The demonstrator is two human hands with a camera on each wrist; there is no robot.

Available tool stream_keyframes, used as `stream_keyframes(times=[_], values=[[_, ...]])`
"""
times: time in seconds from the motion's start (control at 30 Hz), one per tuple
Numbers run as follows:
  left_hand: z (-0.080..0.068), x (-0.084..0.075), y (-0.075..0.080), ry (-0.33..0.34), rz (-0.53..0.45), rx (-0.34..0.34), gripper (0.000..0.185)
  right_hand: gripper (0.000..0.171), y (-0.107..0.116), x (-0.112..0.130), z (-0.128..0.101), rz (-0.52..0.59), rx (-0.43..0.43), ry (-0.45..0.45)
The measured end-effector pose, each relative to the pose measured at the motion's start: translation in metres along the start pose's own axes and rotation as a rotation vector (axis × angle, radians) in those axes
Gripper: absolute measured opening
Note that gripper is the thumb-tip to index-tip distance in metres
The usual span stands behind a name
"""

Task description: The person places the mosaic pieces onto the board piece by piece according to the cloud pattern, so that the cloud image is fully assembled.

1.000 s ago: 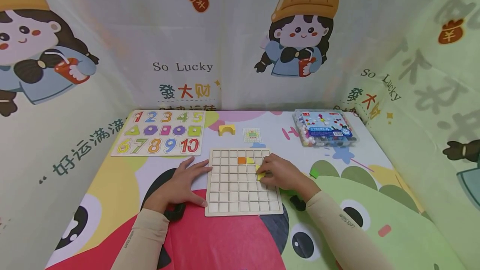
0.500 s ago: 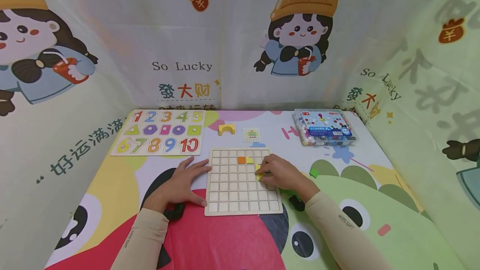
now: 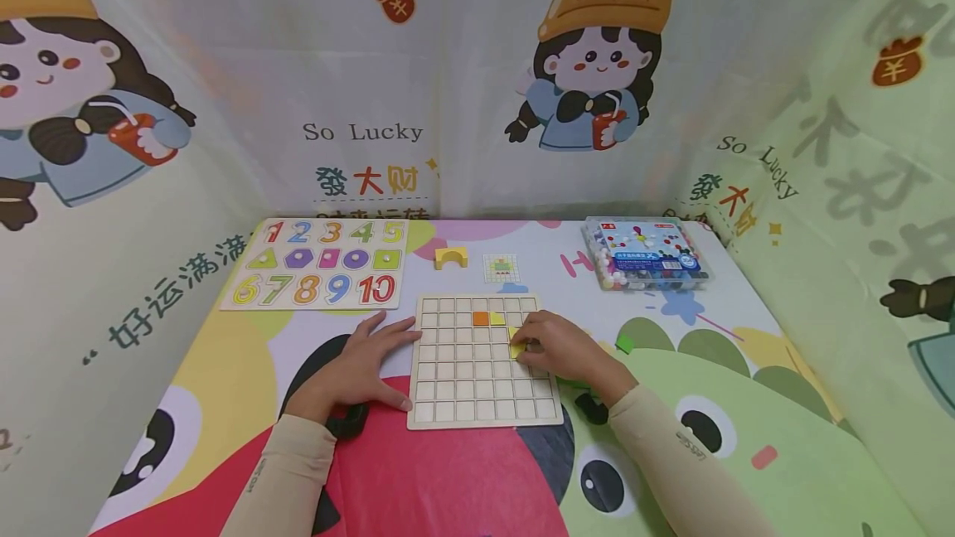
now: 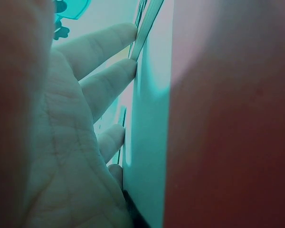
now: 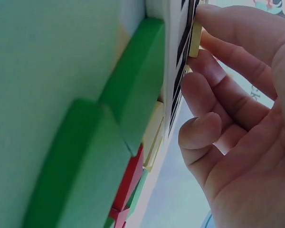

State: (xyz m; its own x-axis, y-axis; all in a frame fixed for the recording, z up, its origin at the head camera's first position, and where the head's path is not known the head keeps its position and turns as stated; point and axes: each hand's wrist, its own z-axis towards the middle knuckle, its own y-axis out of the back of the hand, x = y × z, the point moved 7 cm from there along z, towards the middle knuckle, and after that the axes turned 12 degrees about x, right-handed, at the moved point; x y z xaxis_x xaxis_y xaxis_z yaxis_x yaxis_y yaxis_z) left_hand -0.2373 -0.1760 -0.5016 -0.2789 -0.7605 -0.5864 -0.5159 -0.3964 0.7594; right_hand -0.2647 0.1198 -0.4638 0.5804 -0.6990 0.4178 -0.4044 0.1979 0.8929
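A pale wooden grid board (image 3: 465, 371) lies on the table before me, divided into square cells. My left hand (image 3: 364, 361) rests with spread fingers against its left edge; the left wrist view shows those fingertips (image 4: 128, 31) right at the board's side. At the board's right side my right hand (image 3: 555, 345) pinches a yellow tile (image 3: 515, 348) between thumb and finger. The right wrist view shows that tile's edge (image 5: 195, 40) low at the grid, the other fingers curled. An orange tile (image 3: 481, 319) and another yellow tile (image 3: 497, 319) sit side by side in the upper cells.
Green blocks (image 5: 137, 80), a red block (image 5: 130, 175) and a yellow one (image 5: 154, 135) lie right of the board. Behind stand a number puzzle (image 3: 317, 265), a yellow arch block (image 3: 451, 258), a small pattern card (image 3: 501, 268) and a clear box of beads (image 3: 647, 255).
The right hand has shifted very slightly at the yellow tile, its knuckles a little lower. The left hand and the board have stayed in place.
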Motion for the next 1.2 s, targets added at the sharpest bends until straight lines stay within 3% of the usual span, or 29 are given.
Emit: stream_keyframes(times=[0.3, 0.73, 0.93, 1.2], values=[[0.0, 0.001, -0.001, 0.009, 0.003, 0.001, 0.109, 0.022, 0.004, 0.0, -0.008, 0.019, 0.002, -0.046], [0.0, -0.001, 0.0, 0.005, 0.007, 0.003, 0.11, 0.019, 0.027, -0.009, -0.05, 0.113, -0.206, -0.005], [0.0, -0.001, -0.001, 0.004, -0.006, 0.007, 0.11, 0.019, 0.028, -0.024, -0.064, 0.174, -0.248, -0.055], [0.001, 0.001, -0.001, 0.006, -0.004, -0.001, 0.111, 0.017, 0.028, -0.036, -0.068, 0.157, -0.283, -0.055]])
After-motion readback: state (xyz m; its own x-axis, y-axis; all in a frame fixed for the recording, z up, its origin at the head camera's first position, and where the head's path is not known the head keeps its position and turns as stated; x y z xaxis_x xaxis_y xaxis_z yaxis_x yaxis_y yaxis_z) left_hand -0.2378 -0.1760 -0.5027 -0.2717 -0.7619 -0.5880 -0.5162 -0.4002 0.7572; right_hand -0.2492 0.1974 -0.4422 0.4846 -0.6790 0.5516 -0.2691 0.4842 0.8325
